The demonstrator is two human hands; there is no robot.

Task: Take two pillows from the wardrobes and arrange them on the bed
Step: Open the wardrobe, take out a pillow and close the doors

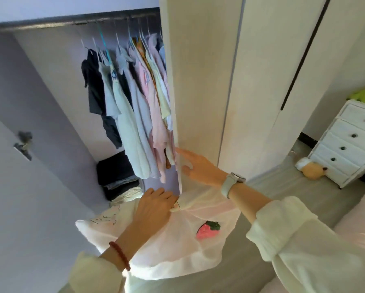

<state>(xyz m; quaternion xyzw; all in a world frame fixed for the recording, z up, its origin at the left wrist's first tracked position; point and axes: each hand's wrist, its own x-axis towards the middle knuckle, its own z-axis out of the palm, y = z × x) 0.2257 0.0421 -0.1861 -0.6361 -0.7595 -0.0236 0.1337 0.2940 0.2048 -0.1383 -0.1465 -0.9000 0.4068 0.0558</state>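
One white pillow with a pink strawberry print [177, 235] sits low before the open wardrobe [200, 81]; no readable writing. Your left hand [156, 205] grips its top edge, fingers curled. Your right hand [196, 168], fingers spread, touches the white door edge.

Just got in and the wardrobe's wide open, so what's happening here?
A person stands at the open wardrobe with a white pillow bearing a strawberry patch. The left hand grips the pillow's top edge, while the right hand, fingers straight, touches the edge of the wardrobe door. Clothes hang inside. The pillow is not on the bed yet.
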